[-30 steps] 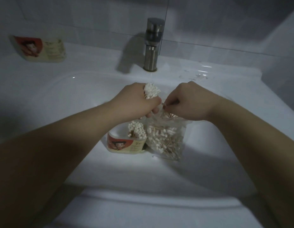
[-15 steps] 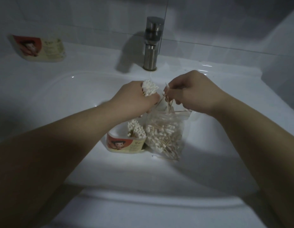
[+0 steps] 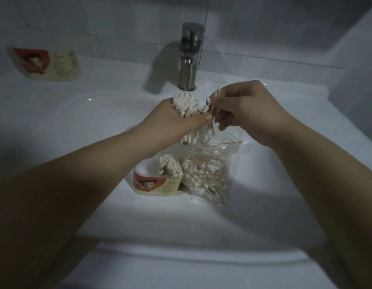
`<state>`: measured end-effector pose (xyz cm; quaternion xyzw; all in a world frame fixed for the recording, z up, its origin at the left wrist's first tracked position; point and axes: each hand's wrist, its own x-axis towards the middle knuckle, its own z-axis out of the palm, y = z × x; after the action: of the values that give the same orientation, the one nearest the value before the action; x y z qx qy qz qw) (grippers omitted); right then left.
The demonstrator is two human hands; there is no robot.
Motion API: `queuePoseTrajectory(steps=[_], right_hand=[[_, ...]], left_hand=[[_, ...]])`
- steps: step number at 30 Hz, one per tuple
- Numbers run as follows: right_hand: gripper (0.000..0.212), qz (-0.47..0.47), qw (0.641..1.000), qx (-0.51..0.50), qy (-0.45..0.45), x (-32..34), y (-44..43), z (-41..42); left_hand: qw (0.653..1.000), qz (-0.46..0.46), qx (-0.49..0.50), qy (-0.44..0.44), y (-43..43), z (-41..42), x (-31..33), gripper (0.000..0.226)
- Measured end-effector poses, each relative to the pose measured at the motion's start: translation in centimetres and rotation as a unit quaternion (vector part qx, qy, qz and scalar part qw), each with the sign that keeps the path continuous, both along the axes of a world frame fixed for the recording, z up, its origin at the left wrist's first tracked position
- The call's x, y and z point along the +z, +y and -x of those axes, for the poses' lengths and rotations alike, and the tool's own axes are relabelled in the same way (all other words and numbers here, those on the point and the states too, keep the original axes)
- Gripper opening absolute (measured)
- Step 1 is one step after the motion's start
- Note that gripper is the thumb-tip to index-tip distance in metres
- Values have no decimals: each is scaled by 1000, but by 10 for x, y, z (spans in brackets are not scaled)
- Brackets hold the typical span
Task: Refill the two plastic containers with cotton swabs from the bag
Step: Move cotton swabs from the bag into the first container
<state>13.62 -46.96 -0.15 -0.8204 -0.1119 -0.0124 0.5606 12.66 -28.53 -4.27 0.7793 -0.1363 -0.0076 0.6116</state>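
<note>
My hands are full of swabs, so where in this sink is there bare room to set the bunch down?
Bare basin lies left of the open container, toward the sink wall, and in front of it toward the near rim. The middle is crowded: the container and bag sit touching, a loose swab beside them, both hands above.

Container point(image 3: 158, 183) left of bag point(image 3: 208, 174)

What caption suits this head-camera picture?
Over a sink, the left hand bundles cotton swabs; the right hand adds more.
</note>
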Motion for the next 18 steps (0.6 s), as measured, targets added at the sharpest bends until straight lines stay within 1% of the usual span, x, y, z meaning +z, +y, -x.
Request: queuePoseTrajectory(steps=[4,7,11,15,18], right_hand=[[18,-55,998,17,28,-2,4,3],[15,-73,996,20,41,-3,8,4],[22,-84,995,18,48,-5,10,3],[12,-102,991,43,70,-3,10,6],[12,-109,991,43,72,-2,10,7]], left_hand=[[998,43,-28,28,0,1,-2,17],[997,57,-39,32,-3,2,-3,21],[998,38,-44,18,-5,2,-5,20],[998,17,-63,2,-5,-1,-7,13],[997,14,-75,-8,-5,0,-7,12]])
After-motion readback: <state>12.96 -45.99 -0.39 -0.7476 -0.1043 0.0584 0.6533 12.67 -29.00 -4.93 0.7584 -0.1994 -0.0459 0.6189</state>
